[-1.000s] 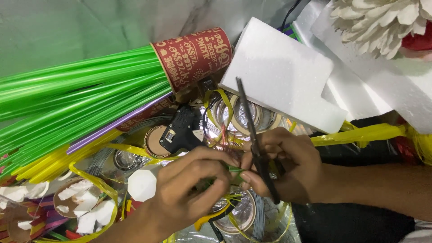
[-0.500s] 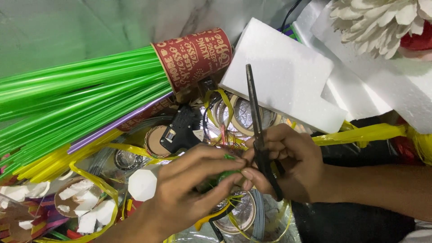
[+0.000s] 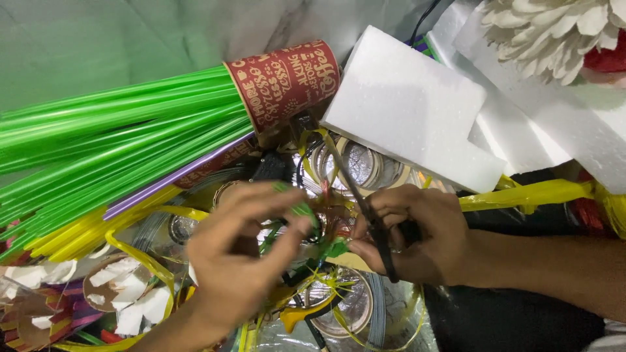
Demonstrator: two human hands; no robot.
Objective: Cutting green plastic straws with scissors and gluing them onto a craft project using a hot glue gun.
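A green straw piece (image 3: 336, 248) is pinched beside scissors (image 3: 365, 208) in the right hand (image 3: 417, 234); the left hand (image 3: 241, 261), fingers spread, is just alongside.

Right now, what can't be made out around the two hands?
- Head view: small green piece at the right hand; fingers hide its shape.
- Black scissors: handles hidden in the right hand.
- Left hand: motion-blurred, grip unclear.
- White paper flower: cut off by the top edge.
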